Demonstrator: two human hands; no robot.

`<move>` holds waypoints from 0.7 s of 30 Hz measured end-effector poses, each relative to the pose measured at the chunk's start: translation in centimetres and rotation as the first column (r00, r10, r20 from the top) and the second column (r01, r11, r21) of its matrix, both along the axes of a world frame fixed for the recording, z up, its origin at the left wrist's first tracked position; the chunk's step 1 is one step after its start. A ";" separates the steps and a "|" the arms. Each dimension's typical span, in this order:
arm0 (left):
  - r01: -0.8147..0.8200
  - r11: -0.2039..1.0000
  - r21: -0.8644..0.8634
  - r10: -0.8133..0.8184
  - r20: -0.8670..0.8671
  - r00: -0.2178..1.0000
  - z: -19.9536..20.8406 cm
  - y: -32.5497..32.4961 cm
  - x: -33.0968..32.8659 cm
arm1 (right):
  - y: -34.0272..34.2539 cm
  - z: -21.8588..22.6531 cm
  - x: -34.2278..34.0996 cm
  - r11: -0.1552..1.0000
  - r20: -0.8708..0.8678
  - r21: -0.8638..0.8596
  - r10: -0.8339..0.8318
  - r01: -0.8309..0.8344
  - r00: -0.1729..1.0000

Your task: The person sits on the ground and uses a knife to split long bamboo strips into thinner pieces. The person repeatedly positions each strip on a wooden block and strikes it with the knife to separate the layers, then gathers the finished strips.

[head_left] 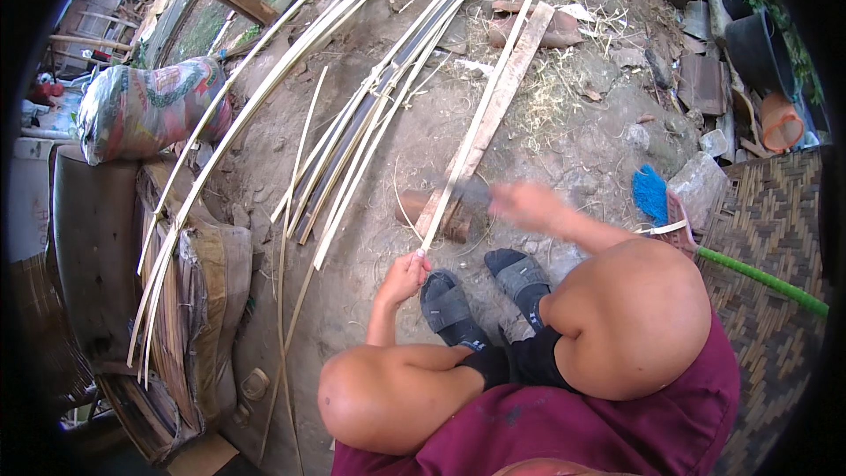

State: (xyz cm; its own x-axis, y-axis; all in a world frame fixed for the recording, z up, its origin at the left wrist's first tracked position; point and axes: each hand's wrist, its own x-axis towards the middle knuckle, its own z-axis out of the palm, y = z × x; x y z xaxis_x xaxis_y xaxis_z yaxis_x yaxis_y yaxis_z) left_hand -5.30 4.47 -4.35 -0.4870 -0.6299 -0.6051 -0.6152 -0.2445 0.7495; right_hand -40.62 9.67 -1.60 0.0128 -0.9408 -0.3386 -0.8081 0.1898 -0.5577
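Note:
My left hand [405, 278] is closed around the near end of a long, pale bamboo strip [490, 92]. The strip runs away from me along a narrow wooden plank [493, 119], whose near end rests on a short wooden block [456, 226]. Blurred by motion, my right hand [527, 204] grips a knife, its dark blade [474, 192] lying across the strip above the block. The knife's handle is hidden in the fist. Both feet, in dark socks and sandals [454, 301], are planted just behind the block.
Several bamboo strips [388, 92] lie in a bundle left of the plank. More long strips [264, 92] lean over a worn cushioned seat [211, 300]. A stuffed sack [154, 106] sits at the left. On the right are a green-handled broom [762, 273] and a woven mat [758, 361].

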 end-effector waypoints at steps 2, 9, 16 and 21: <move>0.014 0.973 0.229 -0.024 0.041 0.999 1.6 0.3 0.8 | 3.0 2.0 2.4 0.985 -0.053 0.015 0.170 -0.170 0.984; -0.123 0.971 0.206 0.104 0.103 0.989 1.6 3.3 8.2 | 0.3 -2.8 -3.6 0.982 0.026 -0.149 -0.117 0.119 0.993; -0.056 0.987 -0.152 0.068 0.074 0.995 -0.5 2.2 7.3 | -0.3 -2.2 -4.8 0.967 -0.128 -0.157 -0.222 0.201 0.967; -0.112 0.994 0.014 0.110 0.068 0.992 0.4 0.6 1.7 | 0.1 -2.5 -3.5 0.993 -0.079 -0.082 -0.088 0.081 0.993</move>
State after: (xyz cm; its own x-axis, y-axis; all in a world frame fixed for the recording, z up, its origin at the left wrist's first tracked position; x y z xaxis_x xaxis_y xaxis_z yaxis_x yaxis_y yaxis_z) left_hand -3.62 5.05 -4.00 -0.3728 -0.6666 -0.6455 -0.6321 -0.3269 0.7026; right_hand -44.11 9.75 -4.14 -0.0930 -0.9611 -0.2601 -0.8349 0.2176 -0.5056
